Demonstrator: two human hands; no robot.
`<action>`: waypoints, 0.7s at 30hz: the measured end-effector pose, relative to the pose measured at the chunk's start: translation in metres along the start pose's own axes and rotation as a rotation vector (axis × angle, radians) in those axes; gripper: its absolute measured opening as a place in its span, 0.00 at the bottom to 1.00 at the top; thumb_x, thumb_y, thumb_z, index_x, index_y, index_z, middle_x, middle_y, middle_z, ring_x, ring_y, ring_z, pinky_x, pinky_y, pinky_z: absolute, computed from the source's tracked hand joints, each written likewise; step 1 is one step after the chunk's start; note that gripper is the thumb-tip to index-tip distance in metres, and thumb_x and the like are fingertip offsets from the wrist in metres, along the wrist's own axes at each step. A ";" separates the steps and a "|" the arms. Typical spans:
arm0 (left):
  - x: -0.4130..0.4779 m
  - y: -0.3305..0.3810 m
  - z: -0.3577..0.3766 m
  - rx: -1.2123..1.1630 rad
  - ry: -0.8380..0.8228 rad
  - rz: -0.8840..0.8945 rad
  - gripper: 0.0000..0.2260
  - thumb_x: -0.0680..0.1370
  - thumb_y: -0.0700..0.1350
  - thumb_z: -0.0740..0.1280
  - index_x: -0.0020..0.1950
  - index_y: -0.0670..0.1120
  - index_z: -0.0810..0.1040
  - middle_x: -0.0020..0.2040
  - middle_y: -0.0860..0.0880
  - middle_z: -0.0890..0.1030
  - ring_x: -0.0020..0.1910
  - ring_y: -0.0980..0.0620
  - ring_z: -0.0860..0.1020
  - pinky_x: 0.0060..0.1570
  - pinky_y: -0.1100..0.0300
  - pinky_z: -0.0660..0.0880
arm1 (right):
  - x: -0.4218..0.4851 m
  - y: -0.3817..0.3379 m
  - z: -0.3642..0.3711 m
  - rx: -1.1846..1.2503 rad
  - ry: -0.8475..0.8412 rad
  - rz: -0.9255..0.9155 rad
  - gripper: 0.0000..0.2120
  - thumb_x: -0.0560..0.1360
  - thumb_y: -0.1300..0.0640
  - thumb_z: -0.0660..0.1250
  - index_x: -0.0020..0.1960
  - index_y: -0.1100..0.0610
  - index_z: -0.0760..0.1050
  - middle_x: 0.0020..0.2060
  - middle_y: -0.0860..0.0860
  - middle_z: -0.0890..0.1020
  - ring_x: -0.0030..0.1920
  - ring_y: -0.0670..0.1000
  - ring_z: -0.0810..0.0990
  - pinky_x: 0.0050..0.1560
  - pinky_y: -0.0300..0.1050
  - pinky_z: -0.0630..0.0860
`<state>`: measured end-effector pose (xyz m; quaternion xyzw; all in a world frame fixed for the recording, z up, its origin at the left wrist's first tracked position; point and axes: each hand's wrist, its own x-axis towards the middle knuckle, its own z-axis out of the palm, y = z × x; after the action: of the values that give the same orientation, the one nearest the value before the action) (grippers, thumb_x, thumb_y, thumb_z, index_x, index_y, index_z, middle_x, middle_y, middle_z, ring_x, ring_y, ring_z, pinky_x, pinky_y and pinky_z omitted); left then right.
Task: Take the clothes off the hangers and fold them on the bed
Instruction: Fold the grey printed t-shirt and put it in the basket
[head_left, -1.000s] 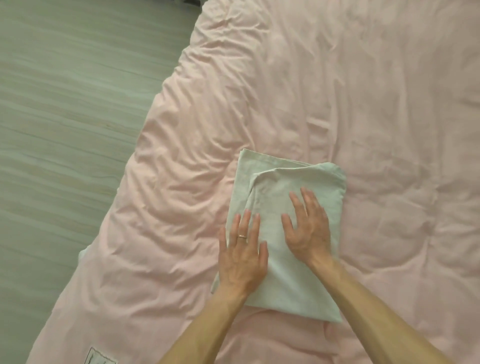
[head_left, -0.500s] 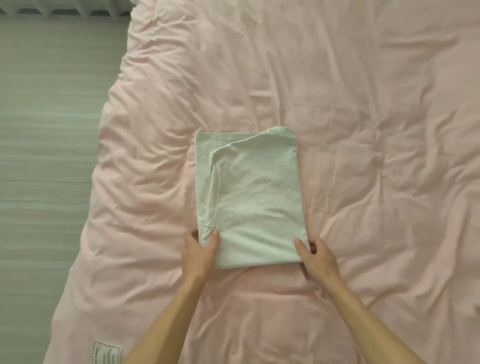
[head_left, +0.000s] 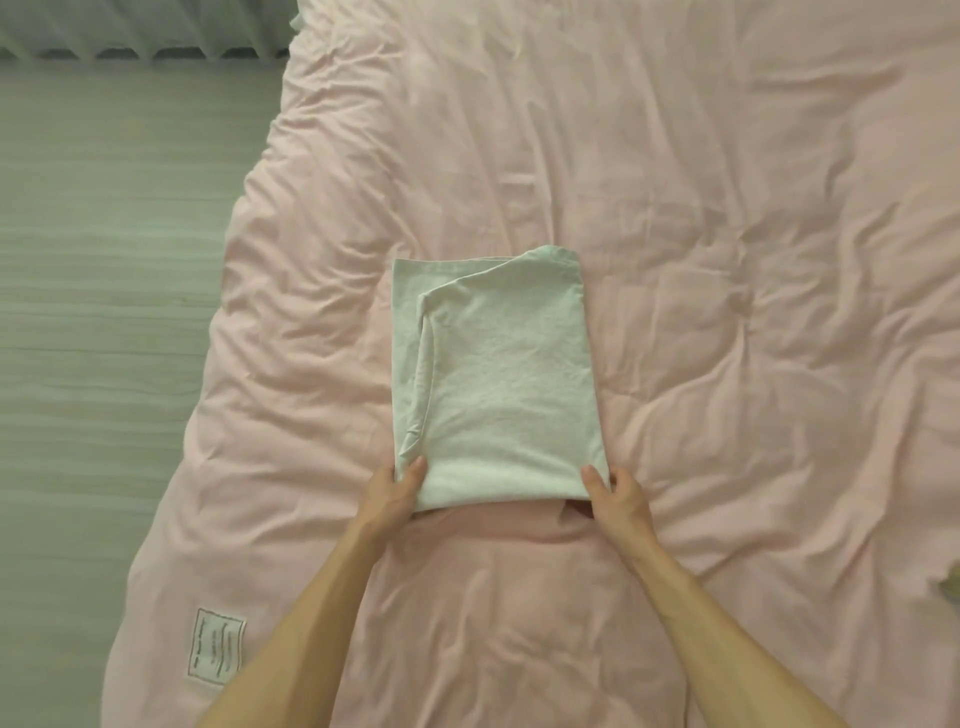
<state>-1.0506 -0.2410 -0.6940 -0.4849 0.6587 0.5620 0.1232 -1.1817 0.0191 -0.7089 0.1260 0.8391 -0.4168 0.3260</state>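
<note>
A pale grey-green garment (head_left: 498, 379) lies folded into a tall rectangle in the middle of the pink bed cover (head_left: 727, 260). My left hand (head_left: 392, 488) pinches its near left corner, thumb on top and fingers tucked beneath. At the near right corner my right hand (head_left: 618, 491) grips the cloth the same way. The near edge of the garment is raised slightly off the cover between both hands. No hangers are in view.
The bed's left edge drops to a grey wooden floor (head_left: 104, 338). A white care label (head_left: 217, 644) is sewn on the cover's near left corner. Curtain hems (head_left: 145, 31) hang at the top left. A small dark item (head_left: 950, 587) peeks in at the right edge.
A second ago both palms lay flat on the garment. They slid back to its near corners and took hold, and now the near edge is lifted a little.
</note>
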 end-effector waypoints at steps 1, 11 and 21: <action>-0.005 -0.003 0.003 0.013 0.020 0.009 0.20 0.79 0.60 0.66 0.60 0.45 0.80 0.51 0.49 0.85 0.51 0.48 0.83 0.55 0.46 0.80 | 0.000 0.003 -0.002 0.096 -0.034 0.028 0.10 0.79 0.51 0.68 0.49 0.59 0.74 0.47 0.53 0.82 0.48 0.54 0.82 0.48 0.52 0.80; -0.070 -0.011 0.014 0.034 0.070 0.070 0.22 0.77 0.55 0.65 0.70 0.55 0.67 0.59 0.47 0.80 0.50 0.49 0.79 0.48 0.52 0.77 | -0.047 0.016 -0.052 -0.045 0.036 -0.262 0.13 0.80 0.55 0.66 0.62 0.49 0.68 0.45 0.47 0.79 0.40 0.50 0.79 0.42 0.43 0.71; -0.184 -0.060 0.046 -0.169 0.060 0.120 0.18 0.79 0.38 0.63 0.64 0.57 0.78 0.62 0.52 0.75 0.39 0.51 0.78 0.33 0.57 0.79 | -0.107 0.089 -0.095 0.139 -0.176 -0.075 0.09 0.79 0.63 0.65 0.48 0.54 0.83 0.48 0.57 0.82 0.30 0.53 0.81 0.34 0.47 0.78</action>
<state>-0.9303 -0.1032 -0.6166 -0.4698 0.6400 0.6073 0.0283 -1.1002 0.1553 -0.6520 0.0800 0.7803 -0.4954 0.3732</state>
